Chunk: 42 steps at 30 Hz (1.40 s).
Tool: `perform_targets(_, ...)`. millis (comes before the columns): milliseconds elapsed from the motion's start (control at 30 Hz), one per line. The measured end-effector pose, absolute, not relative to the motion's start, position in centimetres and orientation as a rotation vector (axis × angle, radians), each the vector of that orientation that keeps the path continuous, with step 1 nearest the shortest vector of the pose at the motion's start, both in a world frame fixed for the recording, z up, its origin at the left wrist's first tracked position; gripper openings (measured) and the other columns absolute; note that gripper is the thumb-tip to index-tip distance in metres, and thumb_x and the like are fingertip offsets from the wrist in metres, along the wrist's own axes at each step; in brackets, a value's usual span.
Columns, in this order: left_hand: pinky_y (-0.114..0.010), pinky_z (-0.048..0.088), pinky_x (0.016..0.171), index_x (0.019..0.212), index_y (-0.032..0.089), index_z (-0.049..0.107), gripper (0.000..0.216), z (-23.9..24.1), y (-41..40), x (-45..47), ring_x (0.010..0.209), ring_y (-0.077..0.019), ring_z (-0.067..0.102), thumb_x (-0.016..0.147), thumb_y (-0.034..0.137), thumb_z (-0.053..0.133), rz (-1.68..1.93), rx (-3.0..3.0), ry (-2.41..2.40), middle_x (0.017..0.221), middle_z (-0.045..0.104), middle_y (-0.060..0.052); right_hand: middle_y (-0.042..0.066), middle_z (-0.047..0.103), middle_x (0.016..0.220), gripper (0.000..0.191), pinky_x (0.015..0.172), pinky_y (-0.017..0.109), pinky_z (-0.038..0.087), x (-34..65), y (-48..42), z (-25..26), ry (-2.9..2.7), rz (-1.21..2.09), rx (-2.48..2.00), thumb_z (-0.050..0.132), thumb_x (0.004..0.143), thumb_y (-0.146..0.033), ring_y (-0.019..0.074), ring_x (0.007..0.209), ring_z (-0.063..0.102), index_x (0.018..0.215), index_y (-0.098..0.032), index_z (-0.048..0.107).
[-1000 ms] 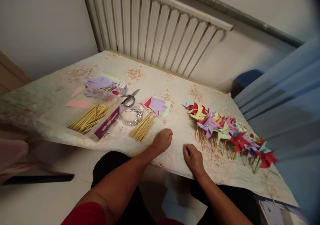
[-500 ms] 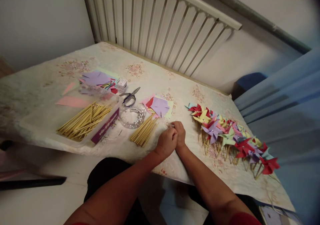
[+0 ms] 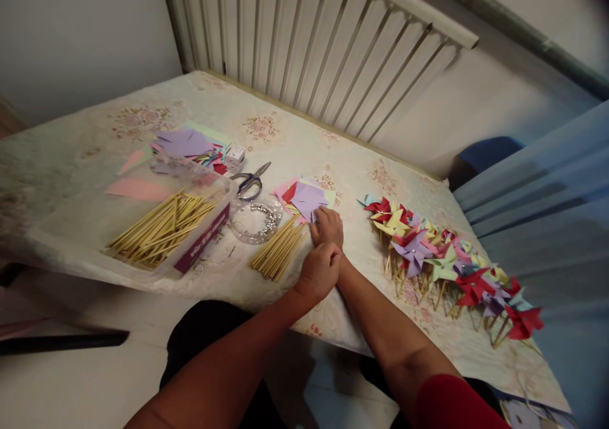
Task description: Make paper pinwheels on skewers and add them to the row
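Note:
My left hand (image 3: pixel 318 270) is closed in a fist near the front of the table, its contents hidden. Just beyond it, my right hand (image 3: pixel 328 227) reaches forward with fingers stretched out, the tips at the lower edge of a small pile of cut paper pieces (image 3: pixel 308 199) with a purple sheet on top. To the left lies a bundle of thin wooden sticks (image 3: pixel 276 251). Beside that sits a clear round dish (image 3: pixel 243 229) with small shiny metal pieces in it.
A clear plastic box (image 3: pixel 157 270) of sticks stands at left. Scissors (image 3: pixel 251 183), a small white box (image 3: pixel 235 156) and more cut paper (image 3: pixel 183 143) lie behind. Rows of paper pinwheels on sticks (image 3: pixel 445 264) spread over the right side, near a blue curtain (image 3: pixel 533 194).
My right hand has moved away from my left fist, forward to the paper pile, and its fingers have straightened. The left hand stays closed in nearly the same place.

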<state>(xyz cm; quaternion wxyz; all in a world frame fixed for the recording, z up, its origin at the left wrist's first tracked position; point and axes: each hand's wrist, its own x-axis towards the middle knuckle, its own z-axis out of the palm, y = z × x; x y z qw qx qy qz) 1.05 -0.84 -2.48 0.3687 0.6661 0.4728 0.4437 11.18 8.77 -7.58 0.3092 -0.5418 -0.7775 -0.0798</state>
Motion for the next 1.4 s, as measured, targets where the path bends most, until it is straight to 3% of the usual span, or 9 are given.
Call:
perform_targets(400,-0.028,0.045,0.077,0.072,0.020,0.054,0.016,-2.3,-0.7,1.0,0.075,-0.0144,0.057,0.081,0.007,0.050,1.116,1.716,1.228,0.077,0.064,-0.001,0.013,0.066,0.117,0.024,0.101,0.043,0.042,10.9,9.8,-7.5,-1.979,-0.126,-1.419,0.048,0.096,-0.026,0.0250,0.112,0.054,0.111,-0.019,0.066)
perform_targets(800,-0.026,0.041,0.070,0.069,0.019,0.054,0.017,-1.9,-0.1,0.4,0.070,-0.0127,0.054,0.082,0.009,0.051,1.113,1.637,1.263,0.073,0.063,0.000,0.011,0.072,0.104,0.038,0.093,0.038,0.047,12.0,10.0,-7.0,-1.431,-0.137,-1.586,0.034,0.100,-0.030,0.0227,0.100,0.063,0.107,-0.017,0.069)
perform_targets(1233,-0.023,0.038,0.066,0.071,0.018,0.060,0.015,-1.2,0.7,-0.3,0.069,-0.0113,0.054,0.082,0.009,0.052,0.953,1.471,1.325,0.071,0.063,0.001,0.007,0.072,0.081,0.033,0.077,0.031,0.046,11.0,9.4,-6.0,-1.520,-0.001,-1.642,0.047,0.092,-0.039,0.0195,0.078,0.061,0.078,-0.018,0.069)
perform_targets(1400,-0.023,0.037,0.065,0.073,0.017,0.061,0.014,-1.0,0.7,-0.5,0.069,-0.0112,0.053,0.082,0.011,0.052,0.941,1.442,1.316,0.072,0.063,0.001,0.006,0.072,0.082,0.031,0.077,0.030,0.045,11.0,9.5,-5.6,-1.449,0.036,-1.631,0.047,0.090,-0.037,0.0187,0.077,0.061,0.079,-0.019,0.069)
